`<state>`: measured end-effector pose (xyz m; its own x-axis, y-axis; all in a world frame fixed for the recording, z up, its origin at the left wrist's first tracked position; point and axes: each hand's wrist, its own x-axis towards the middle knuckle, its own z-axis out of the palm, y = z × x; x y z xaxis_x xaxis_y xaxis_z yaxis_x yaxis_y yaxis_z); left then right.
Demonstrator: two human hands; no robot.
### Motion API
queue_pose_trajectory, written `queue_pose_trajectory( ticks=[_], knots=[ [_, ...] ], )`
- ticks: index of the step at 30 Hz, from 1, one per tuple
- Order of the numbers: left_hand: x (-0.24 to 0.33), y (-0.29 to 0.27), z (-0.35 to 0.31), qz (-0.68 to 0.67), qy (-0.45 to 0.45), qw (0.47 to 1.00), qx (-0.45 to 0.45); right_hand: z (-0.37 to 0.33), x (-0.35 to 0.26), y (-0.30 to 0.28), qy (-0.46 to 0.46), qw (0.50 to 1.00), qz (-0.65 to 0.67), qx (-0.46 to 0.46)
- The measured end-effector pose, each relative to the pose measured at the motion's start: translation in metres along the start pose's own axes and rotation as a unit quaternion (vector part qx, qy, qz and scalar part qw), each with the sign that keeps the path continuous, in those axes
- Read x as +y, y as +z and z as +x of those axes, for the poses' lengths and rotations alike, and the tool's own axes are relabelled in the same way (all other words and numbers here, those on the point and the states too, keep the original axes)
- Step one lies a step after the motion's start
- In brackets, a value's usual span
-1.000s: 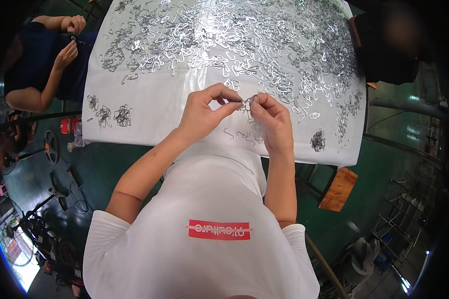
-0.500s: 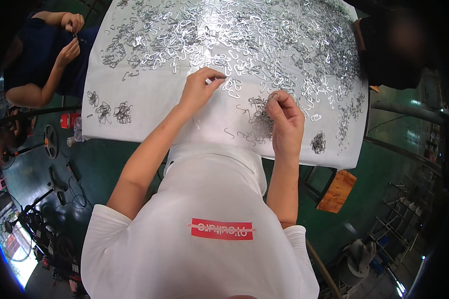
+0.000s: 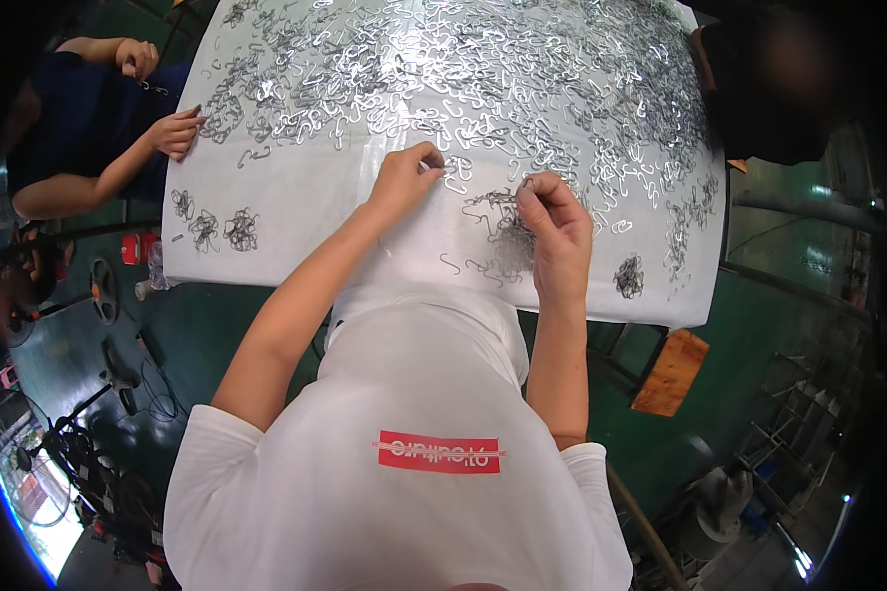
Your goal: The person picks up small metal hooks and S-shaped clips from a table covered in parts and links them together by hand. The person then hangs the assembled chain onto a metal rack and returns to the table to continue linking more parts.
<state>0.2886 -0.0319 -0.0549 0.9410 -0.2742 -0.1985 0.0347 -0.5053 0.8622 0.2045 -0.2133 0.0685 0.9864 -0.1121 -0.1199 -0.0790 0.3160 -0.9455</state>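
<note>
Small S-shaped wire hooks lie loose on the white-covered table in front of me. My left hand is just left of them, thumb and forefinger curled together; whatever is between the tips is too small to make out. To the right my right hand is raised with thumb and forefinger pinched on a metal hook, only partly visible. Several hooks extend leftward from near those fingertips; I cannot tell whether they are linked to it. A dark heap of hooks sits beside and partly behind my right hand.
Hooks cover the far part of the table. Small clumps lie near the front left and front right. At left a co-worker's hand touches the table edge. Another person is at right. A wooden stool stands below.
My left hand has shifted slightly right and its fingers have curled in. My right hand has moved a little left and up. The co-worker's lower hand has reached over to the table edge.
</note>
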Motion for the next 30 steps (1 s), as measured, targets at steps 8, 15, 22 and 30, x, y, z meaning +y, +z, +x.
queue_pose_trajectory(
  ticks=[8,15,22,30],
  knots=[
    [0.084,-0.042,-0.033,-0.266,0.068,0.961,-0.021,0.0,0.011,0.002,-0.018,0.997,-0.067,-0.021],
    [0.14,-0.067,-0.066,-0.272,0.113,0.955,-0.017,0.003,0.011,0.002,-0.034,0.991,-0.117,-0.049],
    [0.143,-0.07,-0.068,-0.247,0.125,0.961,0.003,0.006,0.009,0.008,-0.066,0.982,-0.155,-0.088],
    [0.141,-0.065,-0.074,-0.28,0.137,0.949,0.034,0.006,0.015,0.005,-0.064,0.971,-0.192,-0.127]
  ],
)
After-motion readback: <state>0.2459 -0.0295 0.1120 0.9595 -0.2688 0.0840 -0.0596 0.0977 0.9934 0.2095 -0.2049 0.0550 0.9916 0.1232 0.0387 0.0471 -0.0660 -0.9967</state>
